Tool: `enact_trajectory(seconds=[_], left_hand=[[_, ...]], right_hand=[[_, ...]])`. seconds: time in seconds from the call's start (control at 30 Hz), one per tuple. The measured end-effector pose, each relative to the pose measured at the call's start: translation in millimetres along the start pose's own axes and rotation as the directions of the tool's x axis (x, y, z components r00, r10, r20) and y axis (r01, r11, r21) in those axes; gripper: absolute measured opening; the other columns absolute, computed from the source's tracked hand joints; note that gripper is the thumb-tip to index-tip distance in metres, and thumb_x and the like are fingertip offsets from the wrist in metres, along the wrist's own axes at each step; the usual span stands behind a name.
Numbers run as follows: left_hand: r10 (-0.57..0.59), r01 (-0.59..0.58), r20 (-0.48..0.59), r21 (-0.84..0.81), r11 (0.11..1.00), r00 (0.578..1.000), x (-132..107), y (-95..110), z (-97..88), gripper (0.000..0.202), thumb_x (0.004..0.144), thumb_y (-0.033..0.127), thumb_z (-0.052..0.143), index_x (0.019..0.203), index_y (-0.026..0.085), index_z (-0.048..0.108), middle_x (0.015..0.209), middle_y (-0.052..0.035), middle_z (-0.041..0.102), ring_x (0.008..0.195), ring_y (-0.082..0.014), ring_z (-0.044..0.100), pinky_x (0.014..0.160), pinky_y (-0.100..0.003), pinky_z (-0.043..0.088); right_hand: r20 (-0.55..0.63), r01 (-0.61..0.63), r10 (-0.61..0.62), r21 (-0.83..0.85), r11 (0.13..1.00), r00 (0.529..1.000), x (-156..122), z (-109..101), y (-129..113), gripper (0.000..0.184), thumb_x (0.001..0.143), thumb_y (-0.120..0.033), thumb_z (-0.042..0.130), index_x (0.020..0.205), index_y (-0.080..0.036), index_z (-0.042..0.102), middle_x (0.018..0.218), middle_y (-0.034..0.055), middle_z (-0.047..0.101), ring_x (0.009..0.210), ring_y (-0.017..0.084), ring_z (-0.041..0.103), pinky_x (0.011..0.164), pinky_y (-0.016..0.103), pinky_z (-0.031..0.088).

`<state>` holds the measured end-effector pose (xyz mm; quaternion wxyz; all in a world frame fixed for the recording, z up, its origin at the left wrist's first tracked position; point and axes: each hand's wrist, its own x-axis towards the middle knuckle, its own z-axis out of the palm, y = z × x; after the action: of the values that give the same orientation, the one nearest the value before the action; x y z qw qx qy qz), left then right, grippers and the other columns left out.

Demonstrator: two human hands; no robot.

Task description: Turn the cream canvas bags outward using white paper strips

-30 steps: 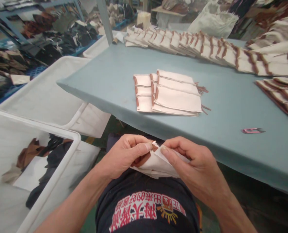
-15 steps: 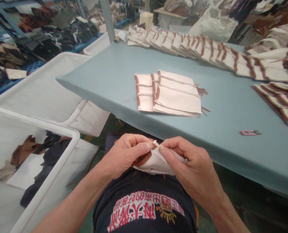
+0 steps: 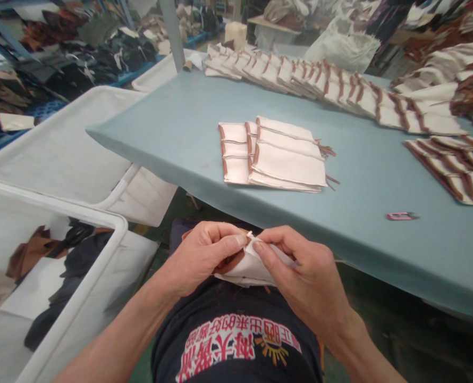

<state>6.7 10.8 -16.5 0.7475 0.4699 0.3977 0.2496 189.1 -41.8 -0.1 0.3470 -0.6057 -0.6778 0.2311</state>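
Observation:
My left hand [image 3: 202, 256] and my right hand [image 3: 300, 276] meet in front of my stomach, below the table's near edge. Both pinch a cream fabric piece [image 3: 246, 268] with brown trim, thumbs and forefingers pressed together at its upper corner. The rest of the piece droops between my palms over my dark printed shirt. On the blue-grey table [image 3: 172, 127] just beyond lies a small stack of similar cream pieces [image 3: 276, 154] with brown edging.
A long overlapping row of cream pieces [image 3: 320, 82] runs along the table's far side, with more [image 3: 455, 167] at the right. A small pink clipper [image 3: 399, 216] lies on the table. White bins [image 3: 57, 159] with dark scraps [image 3: 57, 266] stand at my left.
Both hands have kept their pinch on the fabric piece and drifted slightly left with the view; the fingertips have closed in a little on the corner.

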Motion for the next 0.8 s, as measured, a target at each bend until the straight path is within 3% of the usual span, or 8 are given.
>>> enact_trajectory(seconds=[0.33, 0.53, 0.63, 0.8], left_hand=[[0.05, -0.046, -0.042, 0.107, 0.993, 0.998, -1, 5, 1.9, 0.035, 0.083, 0.043, 0.065, 0.067, 0.013, 0.063, 0.052, 0.0056, 0.041, 0.049, -0.0063, 0.029, 0.048, -0.022, 0.019], [0.077, -0.063, -0.07, 0.188, 0.98, 0.995, -1, 4, 1.0, 0.031, 0.083, 0.04, 0.062, 0.072, 0.012, 0.068, 0.059, 0.0032, 0.047, 0.055, -0.0086, 0.034, 0.051, -0.023, 0.025], [0.121, -0.108, -0.059, 0.194, 0.975, 0.991, -2, 4, 0.0, 0.032, 0.086, 0.037, 0.059, 0.066, 0.013, 0.065, 0.063, 0.0019, 0.049, 0.056, -0.009, 0.035, 0.052, -0.023, 0.027], [0.111, -0.105, -0.038, 0.129, 0.986, 0.993, -4, 3, 3.4, 0.021, 0.084, 0.032, 0.065, 0.087, 0.013, 0.073, 0.086, -0.0045, 0.07, 0.077, -0.0156, 0.06, 0.07, -0.024, 0.047]], right_hand=[[-0.055, 0.038, -0.05, -0.2, 0.979, 0.997, -1, 6, -1, 0.019, 0.098, -0.032, 0.059, 0.084, -0.021, 0.068, 0.064, 0.0001, 0.073, 0.05, 0.013, 0.062, 0.053, 0.025, 0.038], [0.09, -0.119, 0.123, -0.052, 0.991, 0.988, 5, -1, -4, 0.019, 0.096, -0.037, 0.061, 0.083, -0.024, 0.065, 0.059, -0.002, 0.068, 0.047, 0.014, 0.057, 0.048, 0.024, 0.034], [0.143, -0.201, 0.2, -0.006, 0.98, 0.969, 8, -3, -4, 0.021, 0.096, -0.041, 0.06, 0.084, -0.024, 0.065, 0.062, -0.0012, 0.069, 0.048, 0.014, 0.058, 0.048, 0.024, 0.034], [0.146, -0.247, 0.243, 0.007, 0.969, 0.959, 9, -1, -4, 0.022, 0.094, -0.043, 0.06, 0.084, -0.024, 0.064, 0.062, -0.0014, 0.067, 0.047, 0.014, 0.054, 0.047, 0.024, 0.033]])
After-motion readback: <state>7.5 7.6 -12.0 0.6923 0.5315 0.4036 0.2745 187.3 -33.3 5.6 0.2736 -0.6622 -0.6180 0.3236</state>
